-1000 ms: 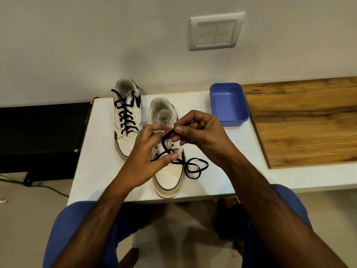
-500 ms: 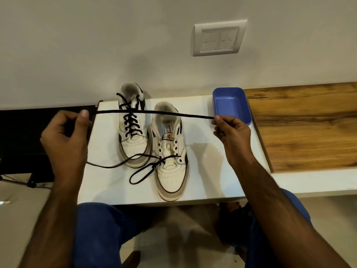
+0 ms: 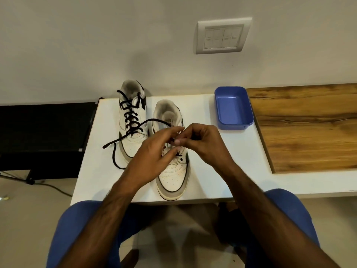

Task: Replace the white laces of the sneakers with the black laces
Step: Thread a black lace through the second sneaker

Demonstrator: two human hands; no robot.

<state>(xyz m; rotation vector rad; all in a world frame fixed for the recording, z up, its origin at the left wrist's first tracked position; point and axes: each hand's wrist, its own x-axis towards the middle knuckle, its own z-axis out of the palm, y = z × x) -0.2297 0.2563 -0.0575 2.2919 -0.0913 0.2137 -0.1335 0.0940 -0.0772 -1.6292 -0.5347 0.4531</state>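
Two white sneakers stand on the white table (image 3: 212, 171), toes toward me. The left sneaker (image 3: 132, 120) is fully laced in black. The right sneaker (image 3: 172, 171) has a loose black lace (image 3: 116, 146) through its lower eyelets; the lace arcs over the left sneaker and trails onto the table at the left. My left hand (image 3: 154, 157) and my right hand (image 3: 202, 144) meet above the right sneaker's tongue. Both pinch the black lace near its end between thumb and fingers. The eyelets under my hands are hidden.
An empty blue plastic tub (image 3: 232, 108) sits at the table's back right, next to a wooden board (image 3: 309, 128). A wall switch plate (image 3: 222, 37) is above. A black unit (image 3: 44, 138) stands left of the table. My blue-clad knees are below the table edge.
Half a second ago my hands held the lace stretched wide across both sneakers. Both have come back together over the right sneaker, and the slack lace has dropped to the left.
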